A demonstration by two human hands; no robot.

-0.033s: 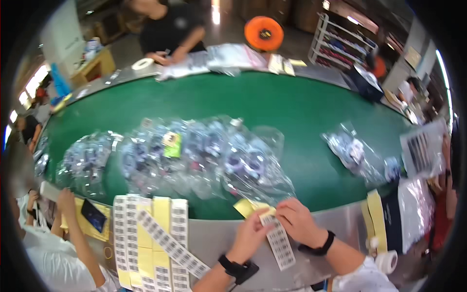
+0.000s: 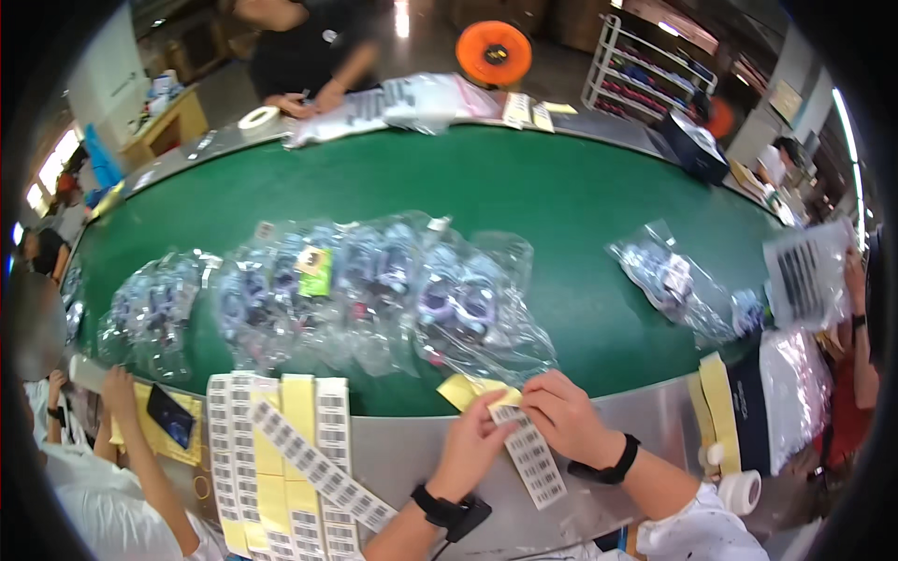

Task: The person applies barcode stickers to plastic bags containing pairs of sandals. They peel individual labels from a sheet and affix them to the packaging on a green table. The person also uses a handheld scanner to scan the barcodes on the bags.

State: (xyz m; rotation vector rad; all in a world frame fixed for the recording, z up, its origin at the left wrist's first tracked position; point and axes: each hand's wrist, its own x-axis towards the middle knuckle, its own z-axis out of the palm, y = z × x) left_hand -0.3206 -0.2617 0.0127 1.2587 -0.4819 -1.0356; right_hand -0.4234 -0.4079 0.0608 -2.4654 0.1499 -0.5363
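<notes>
Fingers of the left hand and right hand pinch a barcode label strip (yellow backing peeling) between them, just short of the clear bags beyond.

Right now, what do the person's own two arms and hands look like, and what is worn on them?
Both hands are bare, without gloves. The left hand has a black wristband with a bulky black block on the wrist. The right hand has a slimmer black band around its wrist. Both forearms are uncovered; a white sleeve with small dark specks begins higher up the right arm.
</notes>
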